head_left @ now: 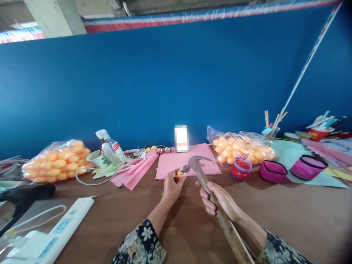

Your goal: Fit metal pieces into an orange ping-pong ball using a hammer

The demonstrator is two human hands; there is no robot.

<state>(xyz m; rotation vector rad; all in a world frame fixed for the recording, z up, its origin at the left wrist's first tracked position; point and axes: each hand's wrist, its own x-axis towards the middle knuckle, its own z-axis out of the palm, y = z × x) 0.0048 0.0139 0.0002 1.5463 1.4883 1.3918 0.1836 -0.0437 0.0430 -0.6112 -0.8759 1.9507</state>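
My left hand pinches a small orange ball between thumb and fingers, low over the table in front of the pink paper. A shiny metallic spot shows at the top of the ball. My right hand is wrapped round the wooden handle of a claw hammer. The striking face of the hammer points left, right beside the ball; whether they touch I cannot tell. Its claw points right, over the pink paper.
Bags of orange balls stand left and right. Folded pink strips, a plastic bottle and a paper cup sit left. Small red and magenta containers sit right. A power strip lies front left.
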